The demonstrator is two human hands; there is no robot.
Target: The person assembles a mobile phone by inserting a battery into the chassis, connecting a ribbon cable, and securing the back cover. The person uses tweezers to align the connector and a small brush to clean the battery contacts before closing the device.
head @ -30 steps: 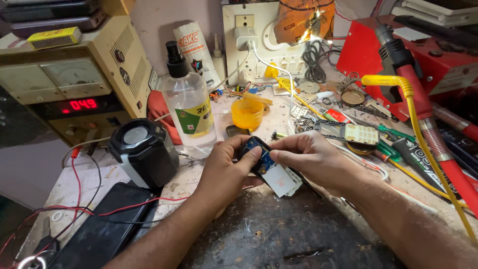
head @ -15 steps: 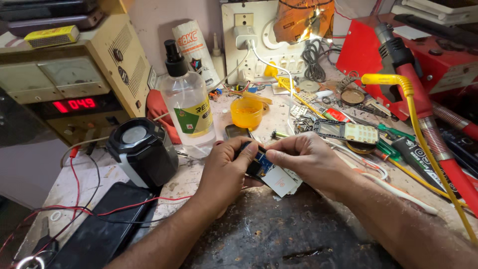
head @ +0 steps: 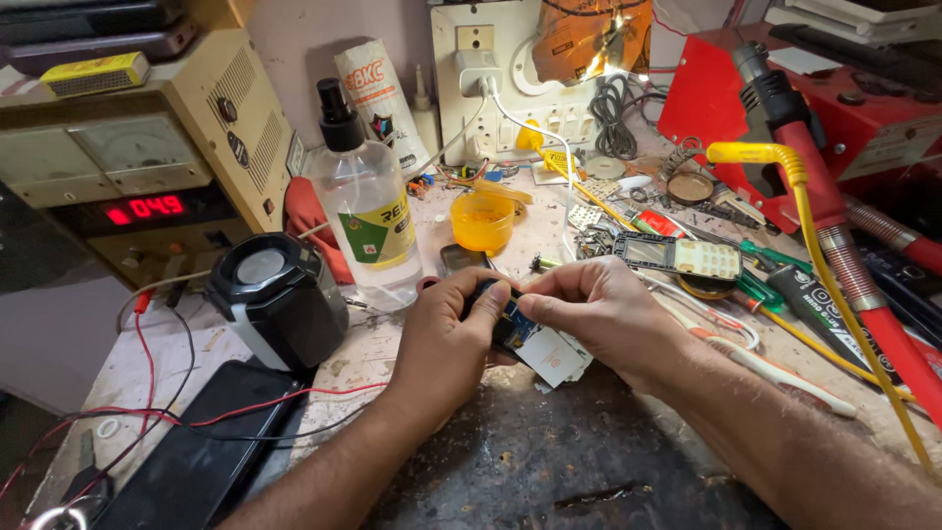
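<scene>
Hands meet at bench centre: left hand (head: 446,339) and right hand (head: 594,309) both pinch a small blue circuit board (head: 535,339), near a clear spray bottle (head: 365,211).

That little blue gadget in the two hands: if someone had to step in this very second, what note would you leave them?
Left hand: grips the small blue circuit board from its left side, thumb on top.
Right hand: pinches the same board from the right; a white panel hangs from the board below the fingers.
Nearby: clear spray bottle, orange cup, black speaker, and a phone keypad cover lying behind the right hand.
Done: the board is out of any casing and held above the dark mat.
Left: cannot tell from this view; no tool is in either hand.
</scene>
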